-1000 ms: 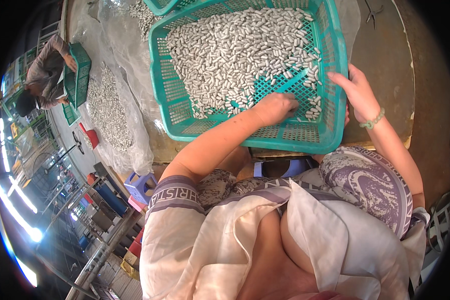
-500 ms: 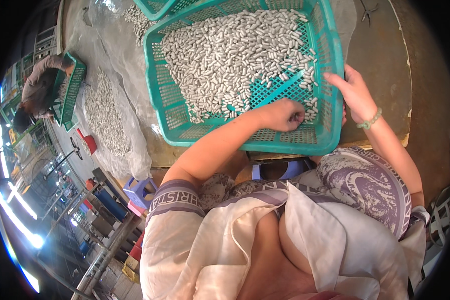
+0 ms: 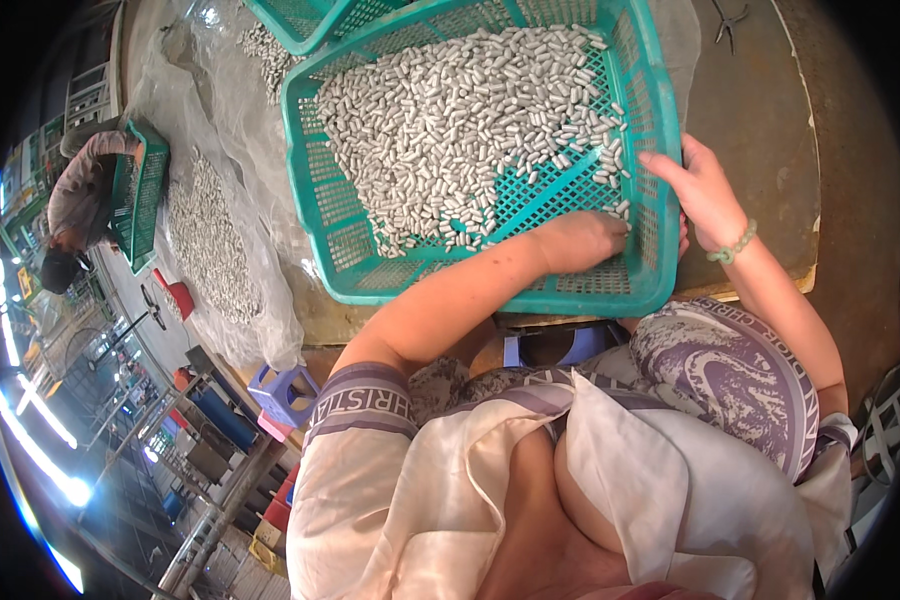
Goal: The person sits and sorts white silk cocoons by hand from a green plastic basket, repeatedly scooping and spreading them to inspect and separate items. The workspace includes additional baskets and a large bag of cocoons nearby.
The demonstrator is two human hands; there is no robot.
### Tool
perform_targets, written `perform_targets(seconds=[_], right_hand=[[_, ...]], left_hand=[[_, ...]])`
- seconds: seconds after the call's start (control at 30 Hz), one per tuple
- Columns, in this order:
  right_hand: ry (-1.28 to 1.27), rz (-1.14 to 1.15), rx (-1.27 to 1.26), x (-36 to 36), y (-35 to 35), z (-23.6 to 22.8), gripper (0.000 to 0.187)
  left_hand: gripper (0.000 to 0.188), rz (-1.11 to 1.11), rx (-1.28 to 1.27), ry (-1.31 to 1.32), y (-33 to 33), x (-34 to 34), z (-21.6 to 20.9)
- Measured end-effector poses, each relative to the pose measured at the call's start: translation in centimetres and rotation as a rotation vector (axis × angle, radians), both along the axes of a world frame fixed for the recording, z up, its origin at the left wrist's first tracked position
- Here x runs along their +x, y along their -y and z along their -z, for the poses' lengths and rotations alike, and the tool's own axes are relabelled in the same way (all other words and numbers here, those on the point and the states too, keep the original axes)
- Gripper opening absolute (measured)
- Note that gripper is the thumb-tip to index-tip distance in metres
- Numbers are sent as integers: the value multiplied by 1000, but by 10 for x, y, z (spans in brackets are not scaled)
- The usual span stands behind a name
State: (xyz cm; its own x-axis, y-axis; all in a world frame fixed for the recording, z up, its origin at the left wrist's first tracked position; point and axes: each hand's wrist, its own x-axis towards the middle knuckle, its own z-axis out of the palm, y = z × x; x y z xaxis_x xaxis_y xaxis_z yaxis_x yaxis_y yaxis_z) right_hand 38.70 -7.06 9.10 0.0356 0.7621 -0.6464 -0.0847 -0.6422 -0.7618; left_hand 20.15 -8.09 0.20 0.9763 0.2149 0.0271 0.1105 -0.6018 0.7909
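A green plastic basket [image 3: 315, 215] in front of me holds a thick layer of small silvery-grey, capsule-shaped pieces [image 3: 460, 110]. Its slotted bottom shows through toward the near right. My left hand [image 3: 588, 240] reaches over the near rim into that corner. Its fingers are curled together beside a few loose pieces; whatever they hold is hidden. At the right side, my right hand [image 3: 708, 190], with a beaded bracelet on the wrist, grips the basket's rim, thumb inside and the other fingers around the outer wall.
Another green basket [image 3: 315, 30] stands at the far left. Clear plastic sheeting [image 3: 275, 290] with a heap of similar pieces [image 3: 213, 240] lies left, near a red scoop [image 3: 177, 295]. A co-worker [image 3: 90, 190] bends over a green basket there. A blue stool [image 3: 282, 395] stands lower left.
My left hand has moved right to the loose pieces near the right wall. My right hand keeps its grip, and the basket has shifted slightly left. The co-worker's head and basket have moved lower.
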Motion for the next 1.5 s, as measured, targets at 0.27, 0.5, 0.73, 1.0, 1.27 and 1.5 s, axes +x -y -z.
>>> perform_targets(seconds=[0.27, 0.5, 0.73, 1.0, 1.27, 1.5], right_hand=[[38, -1, 23, 1, 0, 1, 29], [63, -25, 17, 3, 0, 3, 29], [23, -3, 16, 1, 1, 4, 29], [51, -18, 28, 2, 1, 3, 31], [49, -28, 24, 1, 1, -2, 31], [42, -37, -12, -2, -1, -14, 28]], left_hand=[[8, -517, -644, -258, -31, 5, -10], [10, -438, -105, -126, -12, 11, 7], [8, -487, -218, -139, -20, 5, 8], [8, -490, -108, -77, -14, 11, 10], [21, -651, -207, -543, -18, 28, -18], [23, -629, -140, -581, -26, 29, -20]])
